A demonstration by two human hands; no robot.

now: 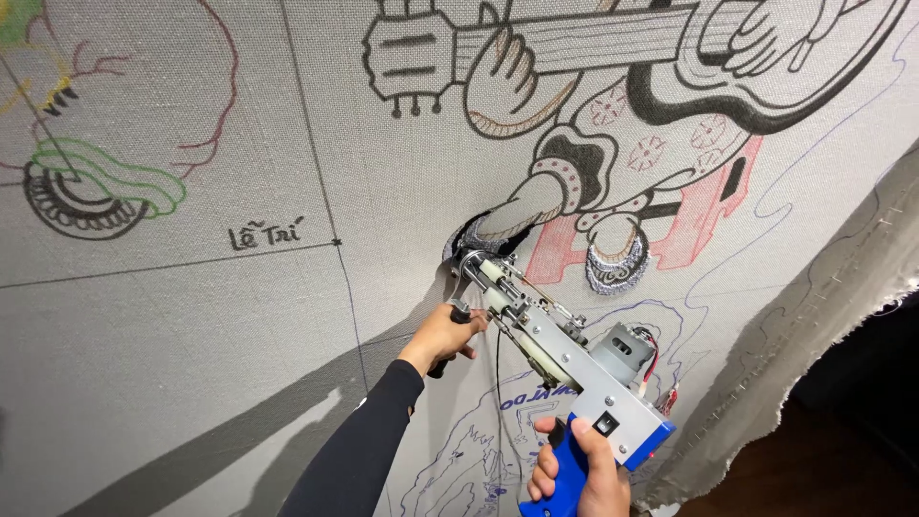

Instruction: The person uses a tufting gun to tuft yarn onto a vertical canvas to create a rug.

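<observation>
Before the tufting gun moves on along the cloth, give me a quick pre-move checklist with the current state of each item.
1. Left hand wrapped around the front handle: ok.
2. Right hand closed on the blue grip: ok.
3. Tufting gun nose against the grey cloth, at the dark tufted patch: ok.
4. Yarn feeding to the needle: cannot tell.
5. Red motor wires apart from both hands: ok.
6. Cloth taut near the frayed right edge: cannot tell.
</observation>
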